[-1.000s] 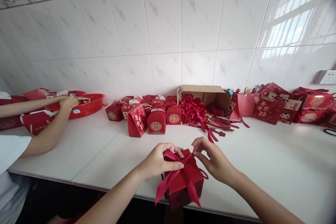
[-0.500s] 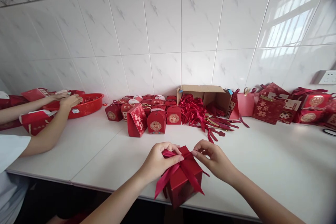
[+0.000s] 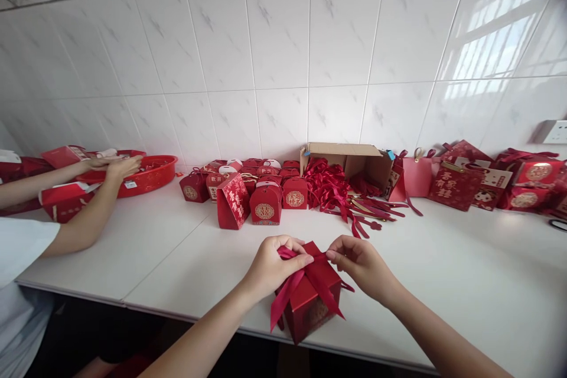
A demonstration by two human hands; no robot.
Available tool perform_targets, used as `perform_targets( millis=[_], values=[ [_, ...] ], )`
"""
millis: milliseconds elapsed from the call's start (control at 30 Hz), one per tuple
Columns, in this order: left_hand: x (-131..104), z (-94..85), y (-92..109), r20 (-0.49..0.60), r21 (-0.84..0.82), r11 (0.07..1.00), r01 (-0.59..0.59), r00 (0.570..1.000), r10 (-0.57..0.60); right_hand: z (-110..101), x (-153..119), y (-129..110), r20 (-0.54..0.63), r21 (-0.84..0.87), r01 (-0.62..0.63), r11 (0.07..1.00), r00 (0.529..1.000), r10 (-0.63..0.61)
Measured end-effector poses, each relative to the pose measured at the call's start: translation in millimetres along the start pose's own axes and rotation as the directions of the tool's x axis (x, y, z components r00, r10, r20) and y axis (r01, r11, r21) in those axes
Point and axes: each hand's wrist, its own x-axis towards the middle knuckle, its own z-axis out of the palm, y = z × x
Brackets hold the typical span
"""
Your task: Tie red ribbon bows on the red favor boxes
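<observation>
Close to the table's front edge stands a red gift box (image 3: 305,301) with gold print on its side. A dark red satin ribbon (image 3: 322,290) is tied on top, its two tails hanging over the front. My left hand (image 3: 277,266) is closed on the ribbon's left loop, thumb pressing near the knot. At the right of the knot, my right hand (image 3: 361,269) pinches a thin bit of the same ribbon between thumb and forefinger. The knot itself is partly hidden by my left thumb.
Several finished red boxes (image 3: 266,204) stand against the tiled wall. A cardboard carton (image 3: 345,150) lies on its side, spilling red ribbons (image 3: 328,183). Gift bags (image 3: 456,183) are at the right. A co-worker's hands (image 3: 117,168) work over a red basin (image 3: 155,177) at the left.
The box and my hands sit slightly differently, with the box a little higher in view. Its left ribbon tail has shifted right. The co-worker's hands have moved slightly over the basin.
</observation>
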Motion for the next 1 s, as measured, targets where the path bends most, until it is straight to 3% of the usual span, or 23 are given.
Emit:
perform_targets(
  millis=[367, 733, 900, 1000],
  values=[
    [4.5, 0.9, -2.7, 0.001, -0.036, 0.999, 0.012, 1.0, -0.012, -8.7, -1.9, 0.5, -0.036, 0.051, -0.083, 0.995, 0.996, 0.085],
    [3.2, 0.7, -7.8, 0.0, -0.106, 0.994, 0.013, 1.0, -0.013, -12.0, -2.1, -6.2, -0.024, 0.025, -0.065, 0.998, 0.998, 0.066],
    [0.5, -0.3, -6.7, 0.008, -0.241, 0.969, 0.054, 0.999, -0.054, -11.1, -2.1, 3.0, -0.006, 0.03, -0.05, 0.998, 0.999, 0.051],
    [-2.2, -2.7, -9.2, 0.038, -0.331, 0.939, 0.092, 0.996, -0.085, -13.9, -4.9, 10.9, -0.097, -0.006, -0.018, 1.0, 0.995, 0.017]
  ],
)
